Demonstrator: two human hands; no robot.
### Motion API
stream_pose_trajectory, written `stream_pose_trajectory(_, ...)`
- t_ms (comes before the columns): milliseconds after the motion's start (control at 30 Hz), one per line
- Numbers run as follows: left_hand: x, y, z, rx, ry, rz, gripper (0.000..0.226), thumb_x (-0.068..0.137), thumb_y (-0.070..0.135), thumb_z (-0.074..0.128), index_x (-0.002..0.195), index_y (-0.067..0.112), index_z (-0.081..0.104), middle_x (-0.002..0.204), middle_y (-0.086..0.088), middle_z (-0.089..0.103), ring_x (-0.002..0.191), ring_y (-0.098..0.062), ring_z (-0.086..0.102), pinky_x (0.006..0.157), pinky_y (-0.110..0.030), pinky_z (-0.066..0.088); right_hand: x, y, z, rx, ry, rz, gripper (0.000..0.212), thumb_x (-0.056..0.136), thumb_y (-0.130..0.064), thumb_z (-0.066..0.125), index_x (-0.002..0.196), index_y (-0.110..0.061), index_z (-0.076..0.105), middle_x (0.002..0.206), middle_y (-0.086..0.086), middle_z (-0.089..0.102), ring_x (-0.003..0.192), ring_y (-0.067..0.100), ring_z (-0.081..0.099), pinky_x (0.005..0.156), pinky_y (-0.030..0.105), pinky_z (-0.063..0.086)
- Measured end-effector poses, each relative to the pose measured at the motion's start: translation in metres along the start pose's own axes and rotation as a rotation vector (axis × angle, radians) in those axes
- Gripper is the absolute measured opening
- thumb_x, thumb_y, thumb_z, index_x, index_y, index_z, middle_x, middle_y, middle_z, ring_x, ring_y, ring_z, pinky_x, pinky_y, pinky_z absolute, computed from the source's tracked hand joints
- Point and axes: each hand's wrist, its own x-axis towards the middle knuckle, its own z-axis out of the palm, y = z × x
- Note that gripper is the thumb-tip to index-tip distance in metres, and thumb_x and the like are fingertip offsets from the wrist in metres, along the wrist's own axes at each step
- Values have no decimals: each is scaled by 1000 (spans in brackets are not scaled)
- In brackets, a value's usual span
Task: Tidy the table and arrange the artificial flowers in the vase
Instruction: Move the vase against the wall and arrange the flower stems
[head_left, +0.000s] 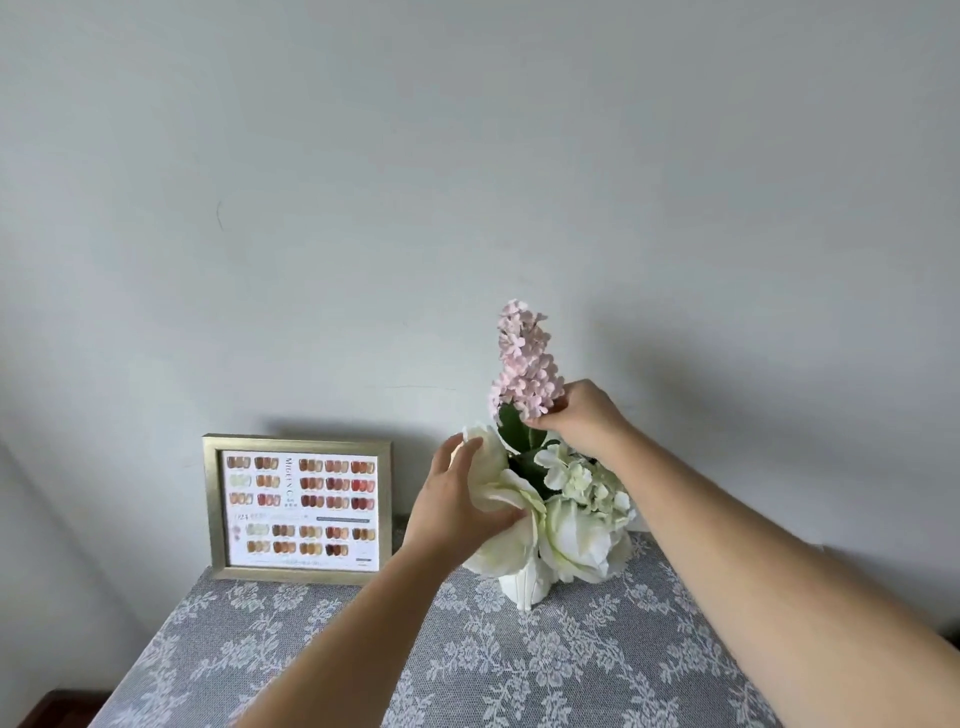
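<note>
We see two bare forearms coming in from the bottom edge, no sleeves, no watch or bracelet on either wrist. Our left hand (457, 501) and right hand (584, 415) carry no rings or gloves.

A single wide-angle head-worn camera looks forward and slightly down across a table (322, 649) toward a plain wall (467, 156). It sits close, within arm's reach of the vase (524, 587) at the table's far edge.
</note>
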Motion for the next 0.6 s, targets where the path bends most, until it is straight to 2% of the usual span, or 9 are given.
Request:
stream_pose_trajectory(67, 1, 2, 0, -19, -7, -18, 96, 56, 53, 77, 136, 24, 35, 146, 8, 27, 119, -14, 47, 95, -28, 41, -8, -1, 2, -28, -10, -25, 25, 68, -23, 79, 57, -22, 57, 52, -11, 56, 47, 7, 52, 39, 17, 35)
stream_pose_trajectory(133, 2, 3, 0, -29, -14, -36, 98, 55, 54, 77, 137, 22, 34, 147, 8, 26, 119, -13, 47, 95, -27, 40, -12, 0, 7, -84, -38, -44, 23, 69, -24, 79, 59, -22, 58, 57, -7, 59, 53, 12, 55, 46, 20, 37)
stream_pose_trajectory(233, 4, 3, 0, -9, -14, -45, 99, 55, 55, 77, 137, 18, 35, 147, 6, 26, 119, -14, 47, 94, -24, 38, -16, 2, 13, -150, -56, -21, 24, 69, -27, 79, 70, -10, 62, 67, 6, 63, 60, 21, 56, 55, 28, 41)
stream_pose_trajectory(300, 4, 3, 0, -12, -10, -43, 98, 54, 58, 76, 134, 17, 38, 146, 6, 27, 116, -13, 48, 90, -21, 37, -18, 7, 19, -214, -56, -20, 24, 70, -26, 79, 69, -8, 62, 67, 4, 64, 61, 21, 58, 57, 28, 41)
stream_pose_trajectory(433, 4, 3, 1, -23, 1, -49, 98, 56, 57, 76, 137, 18, 35, 146, 5, 28, 116, -12, 47, 87, -19, 32, -20, 14, 26, -287, -34, -1, 8, 76, -11, 62, 68, -12, 61, 67, 3, 63, 69, 25, 61, 63, 29, 39)
stream_pose_trajectory(567, 5, 4, 2, -29, -9, -69, 95, 55, 56, 76, 135, 22, 37, 145, 6, 28, 117, -15, 48, 86, -21, 33, -18, 16, 23, -304, 2, 11, 19, 76, -5, 55, 61, -17, 54, 61, -1, 58, 67, 24, 58, 66, 29, 38)
stream_pose_trajectory(600, 6, 5, 2, -27, -15, -72, 95, 55, 56, 76, 135, 23, 36, 145, 6, 27, 117, -15, 48, 87, -21, 34, -17, 16, 21, -324, 0, 10, 15, 76, -6, 55, 64, -16, 56, 63, 0, 59, 68, 24, 58, 68, 30, 39)
